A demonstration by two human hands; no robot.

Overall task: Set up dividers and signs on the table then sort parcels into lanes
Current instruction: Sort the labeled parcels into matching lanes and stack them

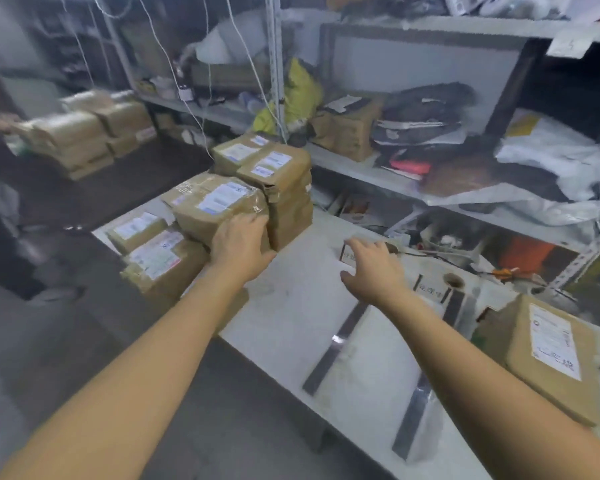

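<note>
Brown card parcels crowd the table's left end. The left hand lies on one parcel there, fingers laid over its near top edge, pressing more than wrapped round it. The right hand hovers over the table's middle, fingers spread and holding nothing.

From where I stand, the parcel wants both hands. The right should come in on its other side before any lift, since the tall stack touches it and might shift. I'd read the label first, then set the parcel down between the strips without nudging them.

**Count**
- Two dark strips lie plainly across the table's front, and a third seems to show behind the right arm.
- Two small signs stand along the table's back edge.
- The pile shows at least five labelled tops; the lower layers are too blurred to count.
- One box sits alone at the table's right end.
</note>
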